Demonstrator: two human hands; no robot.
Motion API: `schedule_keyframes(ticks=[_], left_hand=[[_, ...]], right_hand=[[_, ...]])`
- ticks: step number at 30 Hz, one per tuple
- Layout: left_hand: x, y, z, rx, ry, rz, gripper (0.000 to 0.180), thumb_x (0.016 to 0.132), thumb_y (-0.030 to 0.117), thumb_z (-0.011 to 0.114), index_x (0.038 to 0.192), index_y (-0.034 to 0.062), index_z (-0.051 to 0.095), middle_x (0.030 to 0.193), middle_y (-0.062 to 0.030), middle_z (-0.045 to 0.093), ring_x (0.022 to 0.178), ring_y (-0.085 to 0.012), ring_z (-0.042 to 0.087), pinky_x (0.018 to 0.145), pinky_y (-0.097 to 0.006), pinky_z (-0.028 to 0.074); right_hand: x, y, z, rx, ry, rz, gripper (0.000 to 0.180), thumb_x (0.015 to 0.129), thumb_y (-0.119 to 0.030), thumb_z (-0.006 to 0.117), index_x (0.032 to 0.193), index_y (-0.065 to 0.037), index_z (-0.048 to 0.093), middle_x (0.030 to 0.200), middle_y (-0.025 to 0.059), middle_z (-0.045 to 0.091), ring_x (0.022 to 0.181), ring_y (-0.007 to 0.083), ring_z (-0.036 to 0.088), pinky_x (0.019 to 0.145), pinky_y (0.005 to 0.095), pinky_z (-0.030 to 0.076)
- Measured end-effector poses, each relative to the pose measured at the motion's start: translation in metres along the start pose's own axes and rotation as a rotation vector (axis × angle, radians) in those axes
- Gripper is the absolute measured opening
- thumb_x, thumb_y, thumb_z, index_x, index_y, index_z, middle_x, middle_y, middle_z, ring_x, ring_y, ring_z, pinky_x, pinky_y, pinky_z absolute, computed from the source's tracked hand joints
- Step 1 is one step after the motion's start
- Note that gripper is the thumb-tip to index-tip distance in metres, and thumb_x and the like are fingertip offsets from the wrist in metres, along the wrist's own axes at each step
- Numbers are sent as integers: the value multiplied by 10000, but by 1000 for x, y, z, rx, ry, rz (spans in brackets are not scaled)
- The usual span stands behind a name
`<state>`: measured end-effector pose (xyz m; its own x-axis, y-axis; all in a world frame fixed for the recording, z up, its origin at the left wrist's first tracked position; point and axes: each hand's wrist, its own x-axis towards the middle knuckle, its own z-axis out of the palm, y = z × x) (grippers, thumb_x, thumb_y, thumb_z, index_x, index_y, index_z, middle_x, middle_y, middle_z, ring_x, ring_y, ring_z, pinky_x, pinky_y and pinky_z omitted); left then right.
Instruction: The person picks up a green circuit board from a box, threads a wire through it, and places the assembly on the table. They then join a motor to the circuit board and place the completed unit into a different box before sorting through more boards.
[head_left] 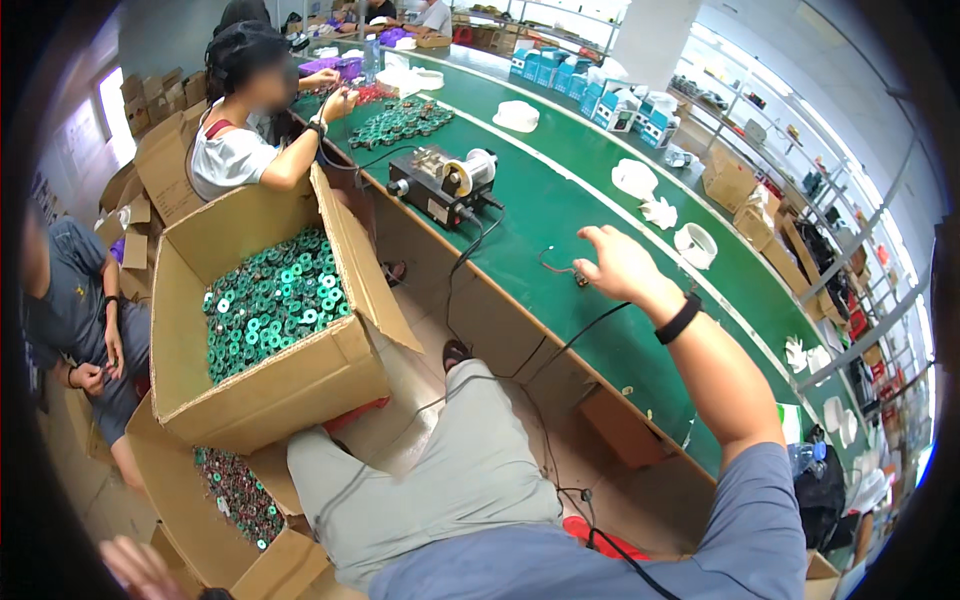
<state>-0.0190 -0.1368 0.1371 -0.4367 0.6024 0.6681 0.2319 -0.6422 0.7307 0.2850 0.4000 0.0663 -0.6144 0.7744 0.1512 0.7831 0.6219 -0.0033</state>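
Your right hand (618, 262), fingers spread and empty, hovers over the small wired part (572, 272) on the green counter (540, 215); pinch its body, not the leads, while your left hand (140, 568), low left, shows too little to judge.

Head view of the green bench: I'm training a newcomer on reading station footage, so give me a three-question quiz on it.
1. True or false: the right hand rests on the green bench beside a small wired part.
2. What fills the open cardboard box by the person's knee?
A. white caps
B. green ring-shaped coils
C. blue cartons
3. Fill in: the black and silver machine stands on the ___.

Key: 1 true; 2 B; 3 bench. The left hand shows only partly at the lower edge, holding nothing visible.
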Motion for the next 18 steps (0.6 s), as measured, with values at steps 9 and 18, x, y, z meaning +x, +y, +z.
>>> schedule_keyframes(ticks=[9,18], left_hand=[[-102,-64,-13,-139,347,-456,382,940,197,677,1252,-14,618,1169,-145,643,1010,-225,589,880,-334,482],[-85,-150,60,-66,139,-977,299,942,62,601,1228,-22,620,1068,-154,701,891,-169,664,802,-311,546]], right_hand=[[25,21,84,88,-37,12,305,872,-298,704,1039,-42,702,1008,199,659,985,383,643,869,463,524],[-42,-108,48,872,0,-499,158,853,-91,723,999,-41,689,984,95,645,851,248,653,731,325,544]])
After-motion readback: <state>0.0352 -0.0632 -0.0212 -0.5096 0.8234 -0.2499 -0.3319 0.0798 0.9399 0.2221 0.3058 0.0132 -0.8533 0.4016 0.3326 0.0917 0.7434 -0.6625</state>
